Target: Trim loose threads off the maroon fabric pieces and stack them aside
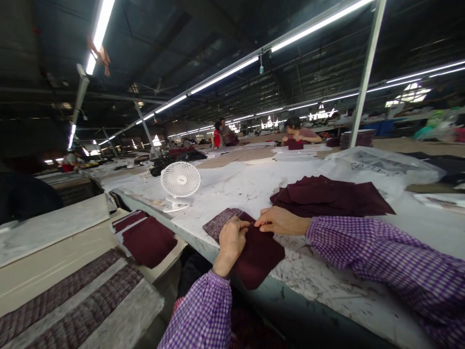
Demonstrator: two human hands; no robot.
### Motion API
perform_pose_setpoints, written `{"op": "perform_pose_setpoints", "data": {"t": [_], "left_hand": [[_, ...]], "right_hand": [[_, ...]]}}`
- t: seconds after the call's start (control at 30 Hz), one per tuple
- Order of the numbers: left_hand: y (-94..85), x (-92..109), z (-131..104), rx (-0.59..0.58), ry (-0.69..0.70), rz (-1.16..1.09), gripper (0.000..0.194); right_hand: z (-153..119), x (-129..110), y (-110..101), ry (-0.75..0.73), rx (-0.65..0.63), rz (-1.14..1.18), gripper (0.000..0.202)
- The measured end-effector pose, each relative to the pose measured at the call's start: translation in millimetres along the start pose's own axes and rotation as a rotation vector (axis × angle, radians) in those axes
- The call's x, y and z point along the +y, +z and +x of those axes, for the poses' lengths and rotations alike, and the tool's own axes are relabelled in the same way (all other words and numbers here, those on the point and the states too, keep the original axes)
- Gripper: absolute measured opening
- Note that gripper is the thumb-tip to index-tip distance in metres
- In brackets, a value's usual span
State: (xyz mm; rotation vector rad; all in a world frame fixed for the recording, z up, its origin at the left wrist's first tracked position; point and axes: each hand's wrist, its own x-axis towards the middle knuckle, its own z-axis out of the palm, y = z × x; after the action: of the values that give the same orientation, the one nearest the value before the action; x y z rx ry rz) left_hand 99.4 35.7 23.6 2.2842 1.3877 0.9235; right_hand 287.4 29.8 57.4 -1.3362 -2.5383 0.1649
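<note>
A maroon fabric piece lies at the front edge of the white table, its lower part hanging over the edge. My left hand pinches its upper part between thumb and fingers. Close beside it, my right hand comes in from the right and pinches the same cloth near its top edge. A speckled grey-maroon fabric piece lies flat just left of the fingers, partly under the maroon cloth. To the right, beyond my right hand, spreads a fanned pile of maroon fabric pieces.
A small white fan stands on the table. At lower left, a side surface holds maroon pieces and speckled strips. Clear plastic sheeting lies at right, near a metal post. Other people work farther back.
</note>
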Motion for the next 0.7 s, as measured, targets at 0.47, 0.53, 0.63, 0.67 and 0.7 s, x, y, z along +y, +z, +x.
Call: {"op": "perform_pose_setpoints", "data": {"t": [0.47,0.53,0.63,0.67,0.7], "left_hand": [[2.5,-2.9,-1.2,-0.005,0.065,0.071,0.029],[3.1,-3.2,-1.3,-0.006,0.08,0.104,0.029],[3.1,-1.0,-2.4,-0.012,0.099,0.168,0.029],[2.8,0.3,-2.9,-0.016,0.11,0.195,0.029],[2.5,1.6,-3.6,-0.017,0.121,0.223,0.029]], "right_hand": [[-0.4,10.8,-0.4,0.017,0.021,0.038,0.018],[0.2,12.5,0.4,0.013,0.022,0.04,0.018],[0.6,14.7,1.0,0.0,0.02,0.02,0.018],[0.5,14.8,0.8,-0.004,0.021,0.006,0.018],[0.3,14.3,0.4,-0.01,0.026,-0.004,0.018]]}}
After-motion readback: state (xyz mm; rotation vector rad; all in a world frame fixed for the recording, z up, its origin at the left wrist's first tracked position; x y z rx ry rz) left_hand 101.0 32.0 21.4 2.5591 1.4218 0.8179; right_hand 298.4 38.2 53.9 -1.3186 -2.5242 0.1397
